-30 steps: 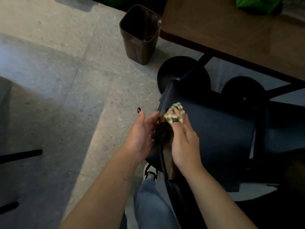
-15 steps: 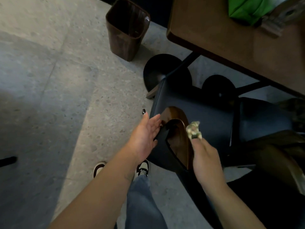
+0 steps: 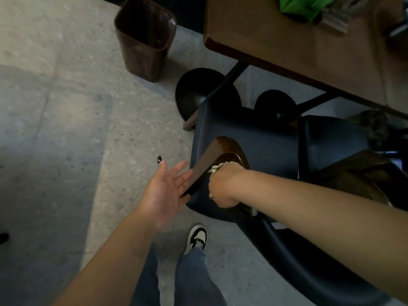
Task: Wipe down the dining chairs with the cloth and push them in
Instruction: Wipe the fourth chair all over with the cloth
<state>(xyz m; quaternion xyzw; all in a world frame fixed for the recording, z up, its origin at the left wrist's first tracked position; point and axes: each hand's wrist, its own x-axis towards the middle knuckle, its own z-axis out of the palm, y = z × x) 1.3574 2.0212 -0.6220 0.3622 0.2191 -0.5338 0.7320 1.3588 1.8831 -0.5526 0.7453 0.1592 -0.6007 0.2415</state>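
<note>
A dining chair with a dark blue seat [image 3: 247,133] and a brown wooden armrest [image 3: 207,160] stands before me, partly under the wooden table [image 3: 287,40]. My right hand [image 3: 223,186] grips a pale patterned cloth [image 3: 217,168] against the inner side of the armrest; only scraps of cloth show past the fist. My left hand [image 3: 165,186] is flat, its straight fingers touching the armrest's outer side. A second dark-seated chair [image 3: 331,138] stands to the right.
A brown waste bin [image 3: 145,38] stands on the stone floor at the upper left. Two black round table feet [image 3: 203,93] sit beneath the table. A green bag [image 3: 302,5] lies on the tabletop. My legs and one sneaker [image 3: 196,237] are below.
My right hand with the cloth has moved down and toward me along the inside of the armrest. My left hand has stayed flat against the armrest's outer side.
</note>
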